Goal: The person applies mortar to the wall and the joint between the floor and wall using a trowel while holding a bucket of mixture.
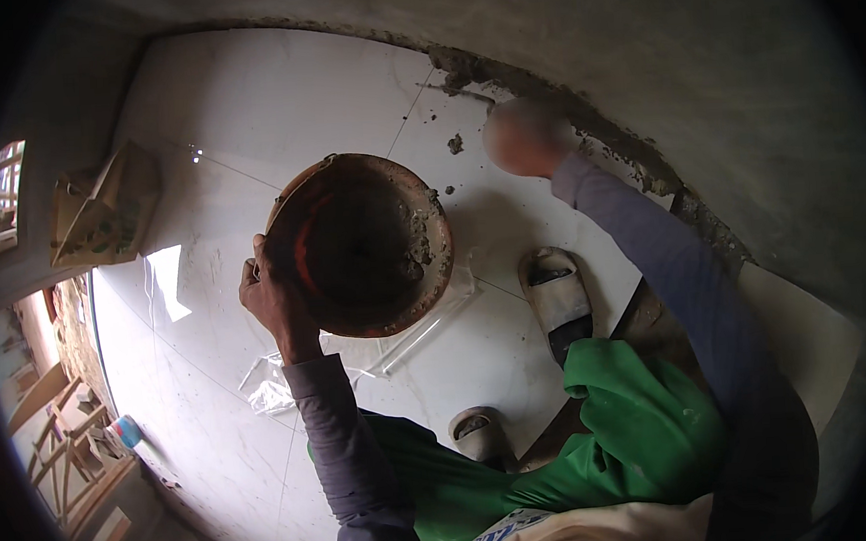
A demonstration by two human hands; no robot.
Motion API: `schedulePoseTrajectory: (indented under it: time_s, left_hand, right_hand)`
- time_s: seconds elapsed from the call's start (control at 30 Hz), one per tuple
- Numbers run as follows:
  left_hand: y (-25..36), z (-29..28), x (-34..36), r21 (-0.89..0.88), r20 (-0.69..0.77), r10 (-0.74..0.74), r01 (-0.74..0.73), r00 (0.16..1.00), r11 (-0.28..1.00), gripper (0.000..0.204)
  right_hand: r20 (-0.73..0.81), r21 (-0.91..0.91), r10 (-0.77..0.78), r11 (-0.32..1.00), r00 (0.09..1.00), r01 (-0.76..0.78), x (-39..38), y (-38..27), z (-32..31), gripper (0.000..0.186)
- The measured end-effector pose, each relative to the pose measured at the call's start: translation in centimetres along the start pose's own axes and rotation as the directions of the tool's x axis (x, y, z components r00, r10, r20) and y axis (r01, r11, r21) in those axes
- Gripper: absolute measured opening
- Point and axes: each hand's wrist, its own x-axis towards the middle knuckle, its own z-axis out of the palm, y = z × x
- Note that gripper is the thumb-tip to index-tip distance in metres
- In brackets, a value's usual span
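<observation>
My left hand (276, 303) grips the left rim of a round, mortar-stained bucket (432, 192). The bucket tilts so its mouth faces me, and wet grey mortar (414, 247) clings to its inner wall. Reaching out to the far right, my right hand (524, 136) is over the floor close to the wall base. It is smeared, so its fingers cannot be made out. A thin, dark, bent rod (468, 93) shows just left of that hand; whether I hold it is unclear. Crumbs of mortar (456, 144) lie on the tiles below.
White tiles (218, 96) cover the floor, with rough mortar (602, 124) along the grey wall (717, 79). My sandalled feet (557, 293) stand near the bucket. Clear plastic wrap (268, 387) lies beside it. At left are a paper bag (107, 209) and scrap wood (65, 437).
</observation>
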Motion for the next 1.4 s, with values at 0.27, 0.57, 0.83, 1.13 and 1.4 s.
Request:
schedulePoseTrajectory:
  time_s: [0.27,0.57,0.83,1.13,1.4]
  left_hand:
    - [0.0,0.3,0.6,0.000,0.006,-0.010,0.010,1.000,1.000,0.045]
    - [-0.2,0.0,0.9,0.002,0.025,-0.012,0.012,1.000,1.000,0.042]
    - [-0.6,-0.5,1.2,-0.032,0.049,-0.057,0.058,0.997,0.998,0.043]
    - [-0.2,-0.2,0.6,-0.001,0.048,-0.006,0.007,0.999,1.000,0.043]
    - [-0.2,-0.5,0.1,-0.007,0.042,-0.047,0.047,0.998,0.999,0.042]
  right_hand:
    - [-0.180,0.276,0.118,0.959,0.977,-0.066,2.9,5.2,0.8,0.027]
    - [0.123,0.287,0.288,0.906,0.950,-0.312,-0.7,3.8,-5.4,0.031]
    - [0.028,-0.010,0.114,0.993,0.993,-0.114,-2.5,1.9,-0.8,0.028]
    - [-0.151,0.142,0.070,0.989,0.986,-0.048,7.0,0.6,1.0,0.021]
    - [0.036,-0.021,-0.049,0.999,0.998,0.050,0.6,4.5,-2.3,0.028]
